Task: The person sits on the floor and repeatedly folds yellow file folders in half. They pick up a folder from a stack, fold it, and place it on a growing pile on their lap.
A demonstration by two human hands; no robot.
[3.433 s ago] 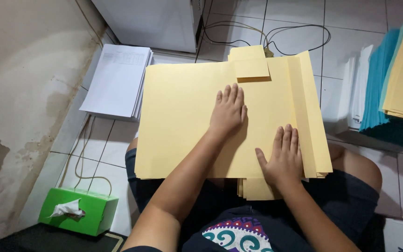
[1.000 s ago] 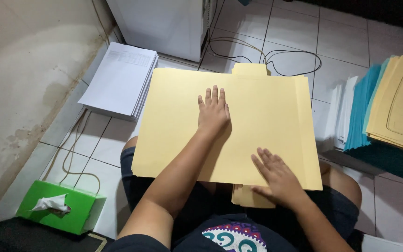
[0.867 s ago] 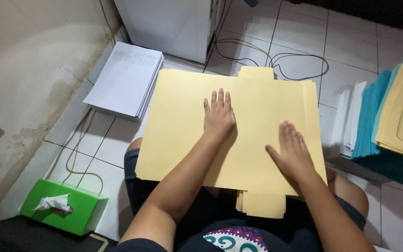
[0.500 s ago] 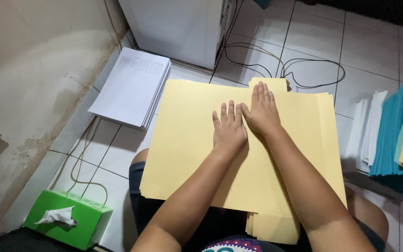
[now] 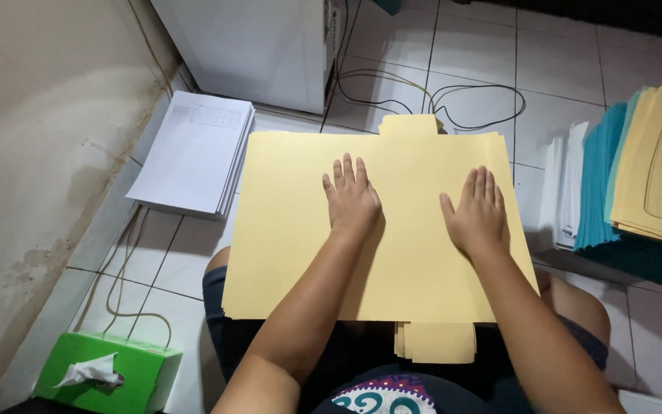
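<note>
A stack of large yellow paper folders lies across my lap, tabs showing at the far and near edges. My left hand lies flat on the middle of the top folder, fingers together. My right hand presses flat on the folder's right part, fingers pointing away from me. Neither hand grips anything.
A pile of white printed sheets lies on the tiled floor at left. A green tissue box sits at bottom left. Stacks of white, teal and yellow folders stand at right. A white cabinet and cables are beyond.
My right hand slid from beside the left hand near the folder's top out to the right part of the folder. The left hand stayed in place.
</note>
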